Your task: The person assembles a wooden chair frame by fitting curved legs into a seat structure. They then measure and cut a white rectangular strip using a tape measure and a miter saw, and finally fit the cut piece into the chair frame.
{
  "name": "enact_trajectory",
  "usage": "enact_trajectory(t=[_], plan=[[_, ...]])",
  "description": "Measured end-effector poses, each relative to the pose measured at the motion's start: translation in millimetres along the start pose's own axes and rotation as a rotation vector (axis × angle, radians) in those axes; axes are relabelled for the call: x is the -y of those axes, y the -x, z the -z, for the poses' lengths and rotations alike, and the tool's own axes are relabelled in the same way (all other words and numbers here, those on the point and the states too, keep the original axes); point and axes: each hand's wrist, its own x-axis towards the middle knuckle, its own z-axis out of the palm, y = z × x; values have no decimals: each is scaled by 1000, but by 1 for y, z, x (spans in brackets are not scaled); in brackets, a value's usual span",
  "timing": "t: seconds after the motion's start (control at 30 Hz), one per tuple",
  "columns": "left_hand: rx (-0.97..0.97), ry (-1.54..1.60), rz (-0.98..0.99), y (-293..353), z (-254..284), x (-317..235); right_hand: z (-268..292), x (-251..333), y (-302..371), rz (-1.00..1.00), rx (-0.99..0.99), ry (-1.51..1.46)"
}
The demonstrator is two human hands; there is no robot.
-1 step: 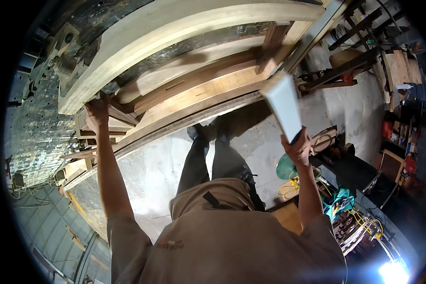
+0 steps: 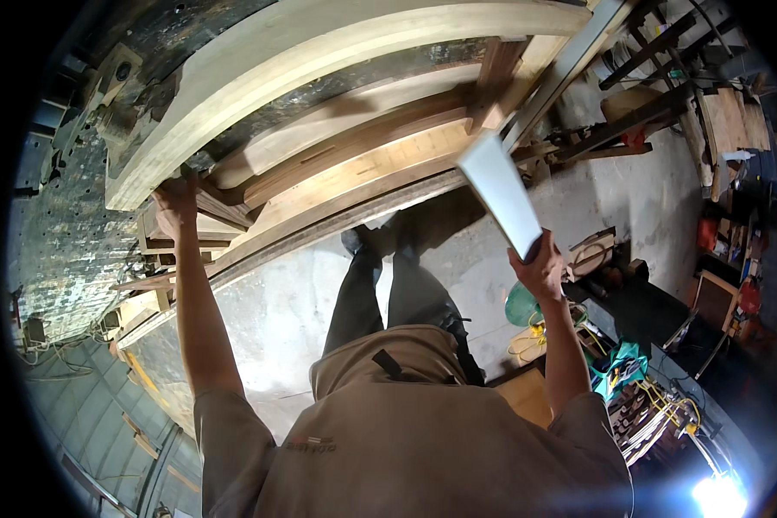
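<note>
My left hand point(image 2: 175, 210) is closed at the left end of a large curved wooden beam point(image 2: 319, 65); its fingertips are partly hidden behind the wood. My right hand point(image 2: 540, 268) grips the near end of a long, flat, pale block point(image 2: 502, 192), which looks broader toward its far end. The block points up and to the left, its far end in front of the right part of the wooden frame. Inside the frame, below the curved beam, runs a darker curved rail point(image 2: 354, 148). A brown upright point(image 2: 496, 73) stands at the frame's right side.
A dark, stained workbench top point(image 2: 69, 259) lies at the left. Behind my right arm are a green round object point(image 2: 523, 304), yellow cords and a teal bag point(image 2: 623, 367). A bright lamp point(image 2: 718, 499) shines at lower right. Stacked timber point(image 2: 734, 121) stands at far right.
The pale block has swung to the left, its far end now lower across the frame, and my right hand has shifted slightly left with it. My left hand stays in place.
</note>
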Motion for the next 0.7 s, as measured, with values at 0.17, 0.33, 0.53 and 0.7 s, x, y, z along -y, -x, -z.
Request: enact_trajectory(t=[0.17,0.33,0.53,0.7], plan=[[306,331,352,-36,78,-82,-57,-46,-15,-219,248,159],[178,440,334,-28,74,-75,-142,-73,-54,-290,297,107],[29,361,244,-36,64,-79,-177,-59,-85,-245,155,16],[302,23,460,-40,49,-52,-196,-66,-77,-154,62,11]])
